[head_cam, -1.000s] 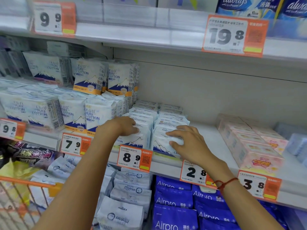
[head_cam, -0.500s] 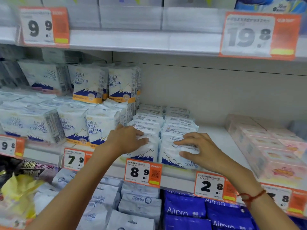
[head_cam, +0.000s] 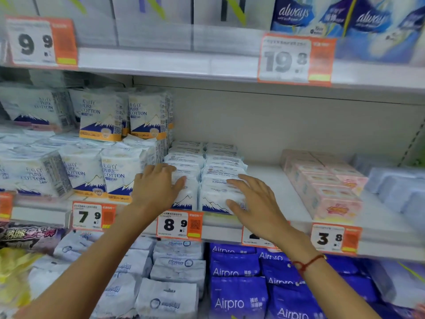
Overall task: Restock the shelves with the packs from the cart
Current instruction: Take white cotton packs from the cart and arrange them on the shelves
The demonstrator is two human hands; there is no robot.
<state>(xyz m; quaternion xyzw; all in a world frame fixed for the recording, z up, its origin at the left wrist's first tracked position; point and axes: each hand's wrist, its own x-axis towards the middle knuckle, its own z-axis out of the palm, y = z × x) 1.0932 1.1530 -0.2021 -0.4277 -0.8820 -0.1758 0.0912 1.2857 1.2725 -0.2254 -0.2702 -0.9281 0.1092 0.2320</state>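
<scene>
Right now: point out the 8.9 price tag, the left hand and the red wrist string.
8.9 price tag (head_cam: 179,224): head view, on the printed digits.
left hand (head_cam: 158,187): head view, back of the hand.
red wrist string (head_cam: 308,263): head view, strand across the right wrist.

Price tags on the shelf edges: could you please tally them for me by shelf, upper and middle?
Upper shelf edge: 2, the 9.9 tag and the 19.8 tag
Middle shelf edge: 5, the cut-off tag, the 7.9 tag, the 8.9 tag, the half-hidden tag and the 3.8 tag
Total: 7
</scene>
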